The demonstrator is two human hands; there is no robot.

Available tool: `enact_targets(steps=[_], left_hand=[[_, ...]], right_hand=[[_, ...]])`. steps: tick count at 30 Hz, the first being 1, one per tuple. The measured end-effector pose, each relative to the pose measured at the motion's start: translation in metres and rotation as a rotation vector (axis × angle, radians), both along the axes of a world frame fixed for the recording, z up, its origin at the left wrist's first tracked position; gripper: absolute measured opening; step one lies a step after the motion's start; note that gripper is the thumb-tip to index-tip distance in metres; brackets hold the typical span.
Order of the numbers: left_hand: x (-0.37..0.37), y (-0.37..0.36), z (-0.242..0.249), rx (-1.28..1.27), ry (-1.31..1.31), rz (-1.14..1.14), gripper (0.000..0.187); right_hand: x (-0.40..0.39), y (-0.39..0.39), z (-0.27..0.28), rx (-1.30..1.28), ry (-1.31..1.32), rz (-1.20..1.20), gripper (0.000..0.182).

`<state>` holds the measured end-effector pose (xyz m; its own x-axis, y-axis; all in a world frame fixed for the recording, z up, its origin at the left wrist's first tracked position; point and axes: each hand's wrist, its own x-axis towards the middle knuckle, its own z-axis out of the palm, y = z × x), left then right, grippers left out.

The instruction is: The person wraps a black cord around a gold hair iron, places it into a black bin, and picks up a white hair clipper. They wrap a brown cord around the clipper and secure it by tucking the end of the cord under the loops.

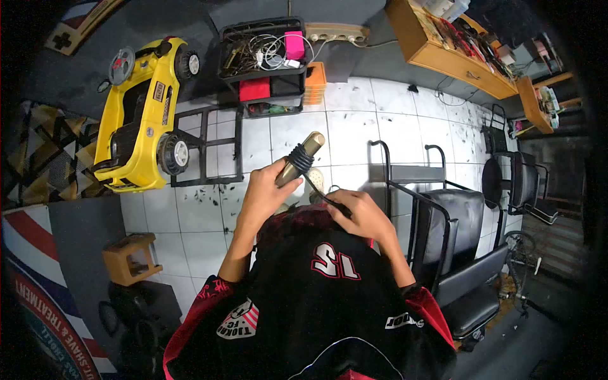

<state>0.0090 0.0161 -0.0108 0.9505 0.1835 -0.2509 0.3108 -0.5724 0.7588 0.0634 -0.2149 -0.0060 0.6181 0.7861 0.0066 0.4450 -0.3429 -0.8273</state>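
Note:
My left hand (263, 193) is wrapped round the lower part of a gold hair clipper (310, 145), which tilts up to the right. Several turns of its black cord (299, 158) are wound about the clipper's middle. From there the cord runs down to my right hand (360, 214), whose fingers are closed on it in front of my black jersey (304, 272). The clipper's lower end is hidden in my left palm.
A black trolley (263, 73) with cables stands ahead, beside a yellow toy car (142, 114). To the right is a black barber chair (453, 228). Dark hair clippings dot the white tiled floor (351, 126); a small brown stool (131, 259) stands left. A wooden cabinet (456, 60) is at upper right.

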Motion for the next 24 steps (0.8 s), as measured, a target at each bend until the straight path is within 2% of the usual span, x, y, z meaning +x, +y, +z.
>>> enact_targets(steps=[3,4,7,12,14,17,20,22,24], left_hand=[[-0.004,-0.015,-0.004,-0.100,-0.190,0.060,0.052],[-0.005,-0.015,-0.011,-0.106,-0.203,0.013,0.059],[-0.007,-0.019,-0.019,-0.064,-0.062,-0.043,0.057],[-0.010,-0.016,-0.025,0.081,0.022,-0.340,0.033],[-0.013,-0.016,-0.018,0.094,0.012,-0.398,0.034],[-0.016,-0.013,-0.011,0.042,0.020,-0.461,0.035],[-0.017,-0.010,0.007,0.017,0.068,-0.553,0.034],[-0.016,-0.009,0.011,-0.055,0.090,-0.618,0.035],[-0.019,-0.011,0.013,-0.007,0.034,-0.633,0.035]], right_hand=[[0.000,0.007,0.022,-0.071,-0.070,0.035,0.019],[0.001,0.009,0.028,-0.093,-0.122,0.039,0.019],[0.007,0.013,0.036,-0.127,-0.258,0.050,0.019],[0.027,0.013,0.038,-0.132,-0.299,0.073,0.016],[0.033,0.015,0.036,-0.109,-0.319,0.121,0.016],[0.039,0.020,0.035,-0.105,-0.245,0.129,0.017],[0.047,0.026,0.032,-0.061,-0.029,0.172,0.018],[0.052,0.027,0.018,0.057,0.074,0.260,0.018],[0.060,0.026,0.002,0.131,0.235,0.361,0.017]])
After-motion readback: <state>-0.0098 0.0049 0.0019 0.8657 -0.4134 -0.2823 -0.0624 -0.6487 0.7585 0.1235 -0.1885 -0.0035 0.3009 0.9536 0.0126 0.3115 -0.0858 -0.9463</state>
